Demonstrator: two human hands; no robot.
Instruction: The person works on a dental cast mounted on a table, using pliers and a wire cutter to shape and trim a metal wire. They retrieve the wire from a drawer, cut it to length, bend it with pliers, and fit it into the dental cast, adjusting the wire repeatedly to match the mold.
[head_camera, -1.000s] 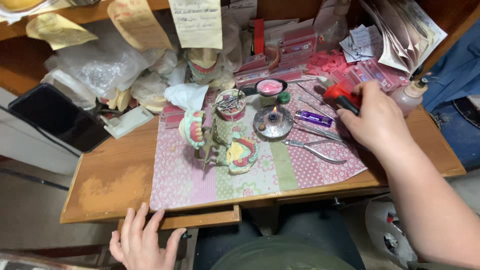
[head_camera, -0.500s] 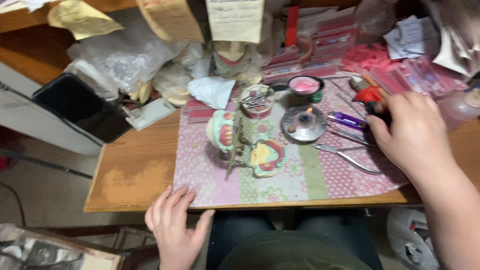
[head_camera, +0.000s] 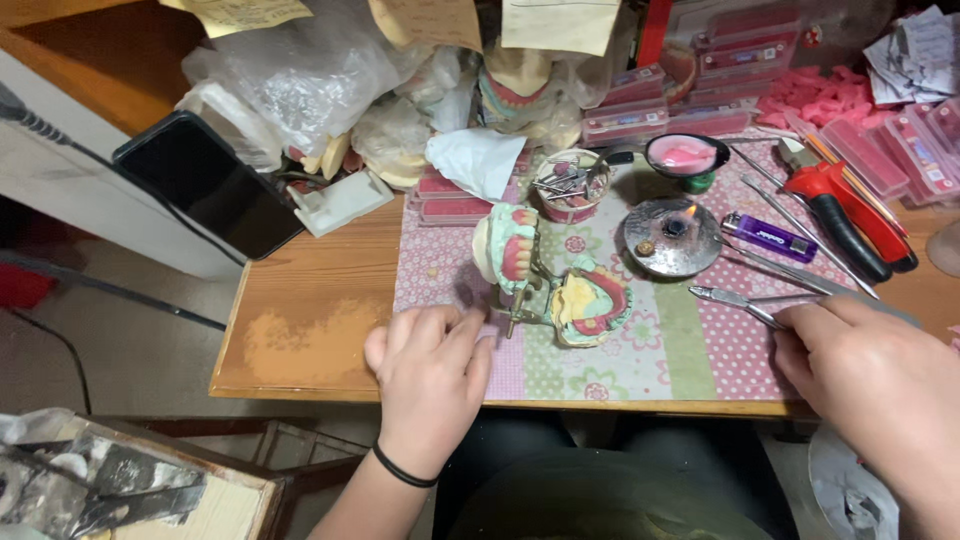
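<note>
Standing open near the middle of the patterned mat (head_camera: 690, 350), the denture model (head_camera: 545, 285) shows pink gums and teeth on its hinged metal frame. Just before it, the left hand (head_camera: 430, 375) rests on the mat's near edge, fingers loosely curled and holding nothing. At the right, the right hand (head_camera: 880, 385) closes on the handles of the metal pliers (head_camera: 740, 300). Beyond them lie a round metal dish (head_camera: 672, 237), a purple lighter (head_camera: 770, 238) and a red-handled tool (head_camera: 840, 205).

Wooden bench (head_camera: 310, 330), patterned mat (head_camera: 690, 350), black phone (head_camera: 210, 185)
</note>
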